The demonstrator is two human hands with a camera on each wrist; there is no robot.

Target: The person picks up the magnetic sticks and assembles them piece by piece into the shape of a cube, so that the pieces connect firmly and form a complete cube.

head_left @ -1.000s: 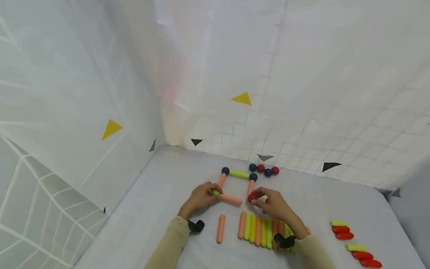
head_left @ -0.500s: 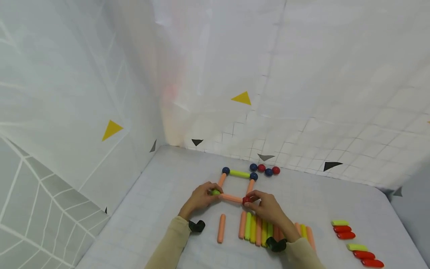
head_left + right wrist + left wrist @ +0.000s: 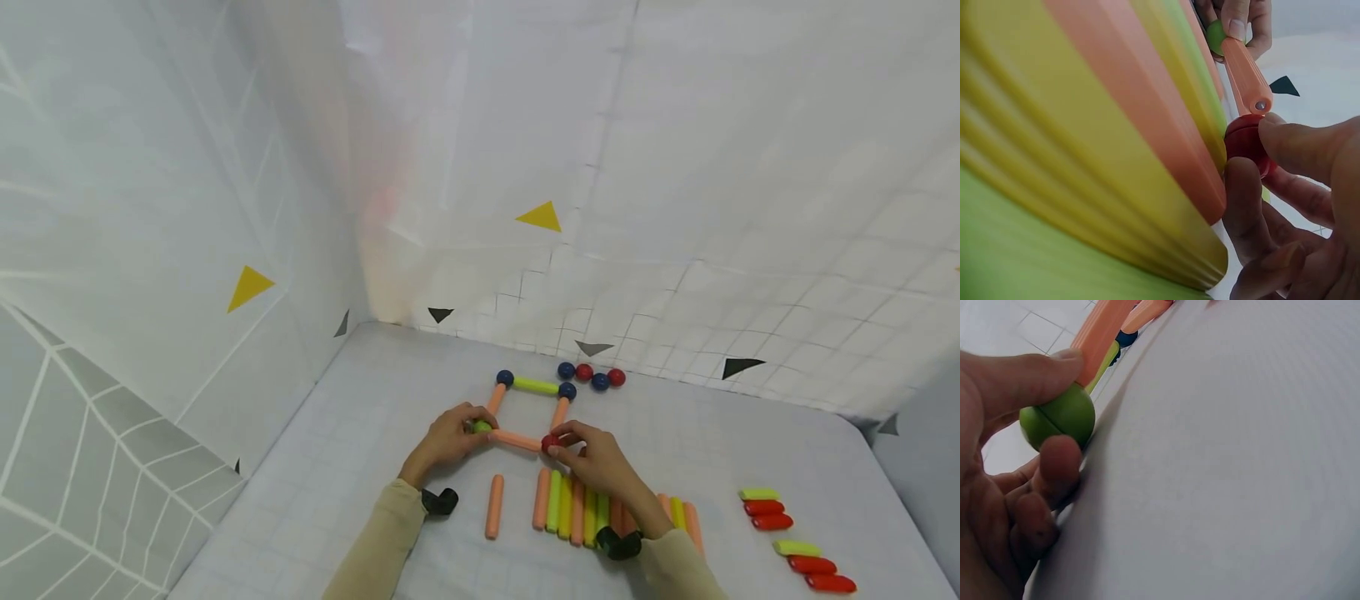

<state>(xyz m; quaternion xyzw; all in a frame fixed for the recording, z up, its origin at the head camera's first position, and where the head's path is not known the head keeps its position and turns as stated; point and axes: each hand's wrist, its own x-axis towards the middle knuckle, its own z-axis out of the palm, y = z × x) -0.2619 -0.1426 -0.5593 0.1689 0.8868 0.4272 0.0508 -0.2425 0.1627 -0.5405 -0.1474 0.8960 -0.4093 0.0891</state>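
In the head view, a four-sided outline of rods and balls lies on the white table. My left hand (image 3: 453, 435) pinches the green ball (image 3: 1060, 419) at its near left corner, the thumb also touching an orange rod (image 3: 1105, 337). At the near right corner my right hand (image 3: 600, 458) holds a red ball (image 3: 1249, 142) between thumb and fingers. The front orange rod (image 3: 516, 441) spans between both balls; its metal-tipped end sits close to the red ball, contact unclear. Two blue balls (image 3: 506, 378) and a yellow-green rod (image 3: 536, 387) form the far side.
Behind the outline, blue and red spare balls (image 3: 584, 372) sit in a cluster. A row of coloured rods (image 3: 566, 504) lies partly under my right forearm. One loose orange rod (image 3: 494, 507) is nearer the left. Short red and yellow-green pieces (image 3: 812, 565) lie far right.
My right hand has moved left with the red ball and the right side rod's near end, bringing them to the front rod's end. My left hand has stayed on the green ball.
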